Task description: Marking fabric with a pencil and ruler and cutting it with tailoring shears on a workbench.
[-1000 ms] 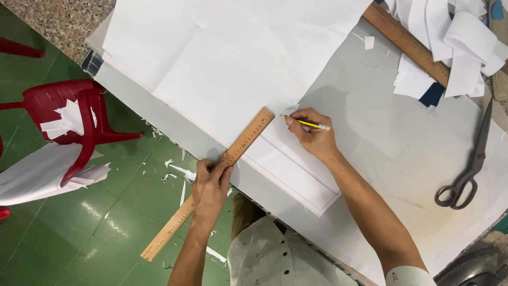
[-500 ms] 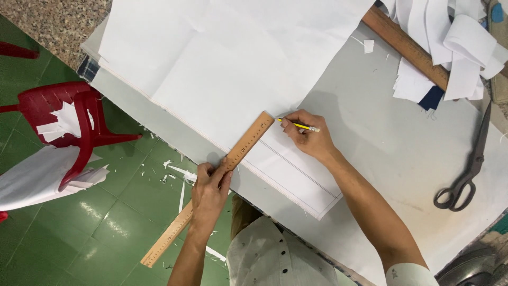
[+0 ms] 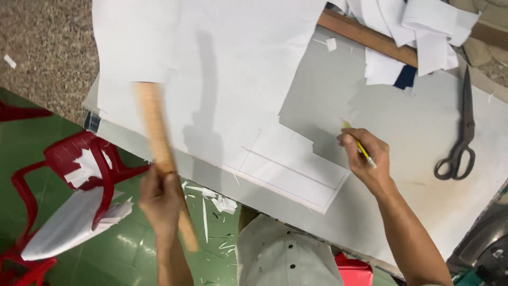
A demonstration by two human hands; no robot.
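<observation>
Ruler [image 3: 159, 153] is gripped in left hand [image 3: 159, 198], lifted off the paper [image 3: 211, 79], blurred. Pencil [image 3: 361, 148] is pinched in right-hand [image 3: 365, 156] fingers at 3 o'clock of the ruled lines [image 3: 291, 169]. Several lines are drawn; paper is judged uncut there. Scissors [image 3: 460, 132] lie idle on the surface [image 3: 413, 122].

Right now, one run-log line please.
left hand: grips wooden ruler, lifted | right hand: holds yellow pencil | paper: on table

A tailoring or pattern-cutting workshop.
Large white paper sheets [image 3: 211, 63] cover a grey desk [image 3: 413, 137], heavy shears [image 3: 459, 132] at right; paper scraps [image 3: 211, 204] litter the green floor [image 3: 106, 259].
</observation>
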